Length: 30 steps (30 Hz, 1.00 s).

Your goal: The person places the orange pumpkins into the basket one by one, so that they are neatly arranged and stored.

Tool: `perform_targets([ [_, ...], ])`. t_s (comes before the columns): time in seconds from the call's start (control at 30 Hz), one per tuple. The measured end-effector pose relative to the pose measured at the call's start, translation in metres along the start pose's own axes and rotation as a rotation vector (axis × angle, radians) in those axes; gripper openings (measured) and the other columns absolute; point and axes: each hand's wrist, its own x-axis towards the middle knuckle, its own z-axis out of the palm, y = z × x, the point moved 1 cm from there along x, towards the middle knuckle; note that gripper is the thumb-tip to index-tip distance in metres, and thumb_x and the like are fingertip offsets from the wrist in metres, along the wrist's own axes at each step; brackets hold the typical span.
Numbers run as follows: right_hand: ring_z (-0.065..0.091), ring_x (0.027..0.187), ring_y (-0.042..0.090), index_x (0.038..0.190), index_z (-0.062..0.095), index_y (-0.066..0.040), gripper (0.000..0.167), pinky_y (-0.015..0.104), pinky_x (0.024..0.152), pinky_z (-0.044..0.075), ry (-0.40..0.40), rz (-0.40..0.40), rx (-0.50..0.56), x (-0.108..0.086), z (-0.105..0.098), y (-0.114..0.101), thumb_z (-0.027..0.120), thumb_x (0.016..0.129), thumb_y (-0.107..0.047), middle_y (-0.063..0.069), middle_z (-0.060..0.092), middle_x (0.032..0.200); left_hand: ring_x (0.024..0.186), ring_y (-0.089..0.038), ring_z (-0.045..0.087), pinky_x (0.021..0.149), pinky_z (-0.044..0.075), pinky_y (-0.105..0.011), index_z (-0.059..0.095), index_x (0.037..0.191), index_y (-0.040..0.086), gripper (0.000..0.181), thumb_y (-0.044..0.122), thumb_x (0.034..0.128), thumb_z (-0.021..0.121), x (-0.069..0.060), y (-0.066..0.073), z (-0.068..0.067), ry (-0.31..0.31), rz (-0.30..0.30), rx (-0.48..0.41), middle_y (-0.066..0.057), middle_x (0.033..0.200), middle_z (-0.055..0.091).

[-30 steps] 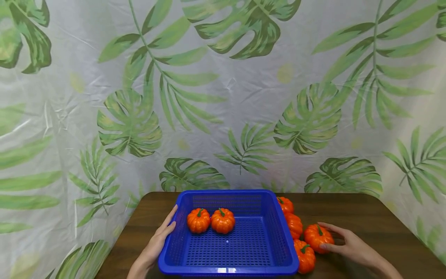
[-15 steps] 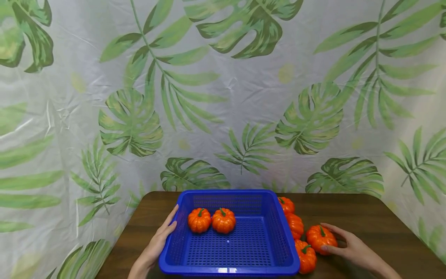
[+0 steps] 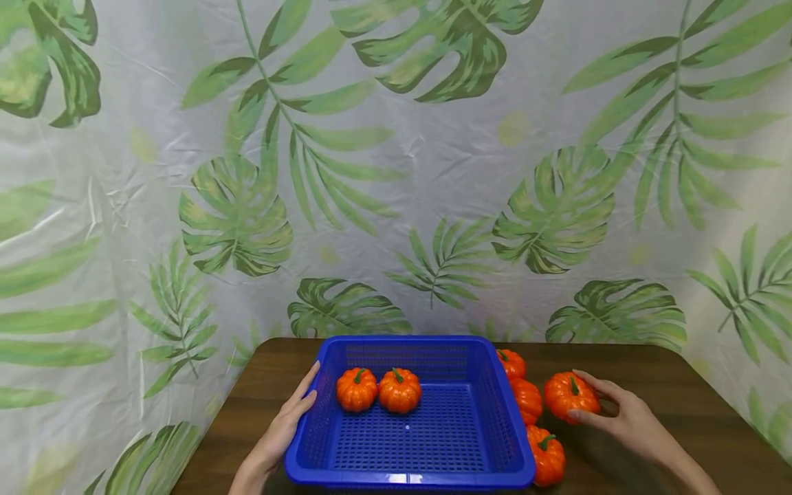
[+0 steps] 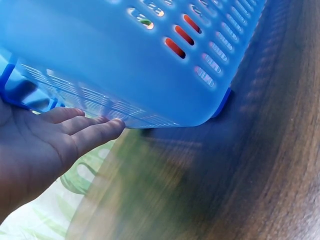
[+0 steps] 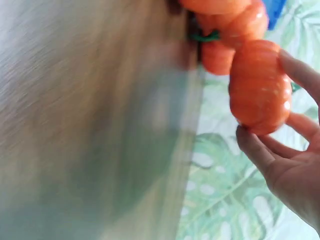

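Note:
Between thumb and fingers, my right hand pinches an orange pumpkin, which in the right wrist view looks raised off the table. My left hand lies with nearly straight fingers against the left wall of the blue basket. Inside the basket, at its back left, two pumpkins sit side by side. Along the basket's right outer side stand three more pumpkins.
The dark wooden table has rounded back corners. Behind it hangs a pale curtain printed with green leaves.
The pumpkin in my right hand has moved away from the others beside the basket, first slightly rightward, then up and toward the back. My left hand stays against the basket.

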Motion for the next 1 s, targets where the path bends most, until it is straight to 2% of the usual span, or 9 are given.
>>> perform_targets([
  [0.2, 0.053, 0.11, -0.017, 0.159, 0.04, -0.008, 0.074, 0.015, 0.08, 0.055, 0.029, -0.01, 0.129, 0.014, -0.005, -0.025, 0.075, 0.097, -0.027, 0.034, 0.046, 0.153, 0.149, -0.042, 0.028, 0.105, 0.045, -0.036, -0.001, 0.168, 0.025, 0.062, 0.037, 0.1149, 0.027, 0.001, -0.001, 0.001, 0.016, 0.003, -0.002, -0.016, 0.175, -0.003],
  [0.3, 0.063, 0.121, 0.006, 0.161, 0.038, -0.01, 0.074, 0.014, 0.081, 0.054, 0.031, -0.014, 0.143, 0.022, -0.007, -0.04, 0.074, 0.098, -0.028, 0.032, 0.043, 0.156, 0.15, -0.042, 0.025, 0.105, 0.045, -0.034, -0.001, 0.169, 0.024, 0.062, 0.036, 0.1149, 0.027, 0.001, -0.001, 0.0, 0.02, 0.005, -0.003, -0.015, 0.175, -0.003],
  [0.37, 0.062, 0.126, 0.016, 0.161, 0.039, -0.011, 0.073, 0.014, 0.082, 0.054, 0.03, -0.032, 0.159, 0.027, -0.008, -0.048, 0.073, 0.098, -0.028, 0.03, 0.043, 0.157, 0.15, -0.042, 0.026, 0.105, 0.045, -0.034, -0.002, 0.168, 0.024, 0.062, 0.036, 0.115, 0.027, 0.001, -0.001, 0.0, 0.018, 0.006, 0.0, -0.016, 0.175, -0.004],
  [0.4, 0.062, 0.126, 0.016, 0.161, 0.039, -0.012, 0.073, 0.014, 0.083, 0.054, 0.027, -0.045, 0.171, 0.029, -0.007, -0.053, 0.073, 0.098, -0.028, 0.029, 0.044, 0.157, 0.15, -0.042, 0.025, 0.105, 0.045, -0.034, -0.002, 0.168, 0.024, 0.062, 0.036, 0.1151, 0.026, 0.001, 0.0, 0.0, 0.013, 0.01, 0.002, -0.016, 0.175, -0.004],
  [0.53, 0.056, 0.117, -0.013, 0.16, 0.04, -0.013, 0.07, 0.017, 0.085, 0.056, -0.004, -0.098, 0.256, 0.036, -0.002, -0.067, 0.073, 0.099, -0.024, 0.028, 0.046, 0.156, 0.149, -0.042, 0.027, 0.105, 0.046, -0.035, -0.004, 0.168, 0.024, 0.062, 0.036, 0.1152, 0.026, 0.0, 0.0, -0.001, 0.001, 0.011, 0.002, -0.017, 0.175, -0.005],
  [0.6, 0.053, 0.114, -0.018, 0.16, 0.04, -0.014, 0.07, 0.018, 0.085, 0.056, -0.03, -0.108, 0.288, 0.04, 0.002, -0.073, 0.072, 0.099, -0.024, 0.027, 0.046, 0.156, 0.149, -0.041, 0.028, 0.105, 0.046, -0.035, -0.004, 0.168, 0.024, 0.062, 0.037, 0.1151, 0.026, 0.0, 0.0, -0.001, -0.003, 0.011, 0.005, -0.017, 0.175, -0.005],
  [0.7, 0.059, 0.122, -0.006, 0.16, 0.04, -0.013, 0.07, 0.019, 0.088, 0.056, -0.072, -0.111, 0.325, 0.046, 0.009, -0.083, 0.072, 0.099, -0.025, 0.027, 0.043, 0.159, 0.149, -0.038, 0.031, 0.105, 0.046, -0.034, -0.005, 0.168, 0.024, 0.063, 0.037, 0.1152, 0.026, 0.0, 0.0, -0.002, -0.016, 0.014, 0.013, -0.017, 0.175, -0.006],
  [0.87, 0.058, 0.134, 0.036, 0.16, 0.039, -0.013, 0.07, 0.022, 0.092, 0.055, -0.132, -0.122, 0.364, 0.058, 0.021, -0.096, 0.071, 0.1, -0.026, 0.026, 0.045, 0.158, 0.143, -0.027, 0.04, 0.104, 0.047, -0.033, -0.007, 0.168, 0.022, 0.063, 0.036, 0.1154, 0.024, 0.0, 0.0, -0.002, -0.036, 0.024, 0.014, -0.019, 0.174, -0.006],
  [1.0, 0.06, 0.13, 0.044, 0.159, 0.041, -0.01, 0.069, 0.024, 0.091, 0.056, -0.156, -0.141, 0.342, 0.067, 0.028, -0.106, 0.071, 0.099, -0.028, 0.027, 0.051, 0.153, 0.143, -0.026, 0.041, 0.104, 0.047, -0.033, -0.005, 0.168, 0.023, 0.062, 0.037, 0.1152, 0.025, 0.0, -0.001, -0.002, -0.019, 0.018, 0.006, -0.017, 0.175, -0.003],
])
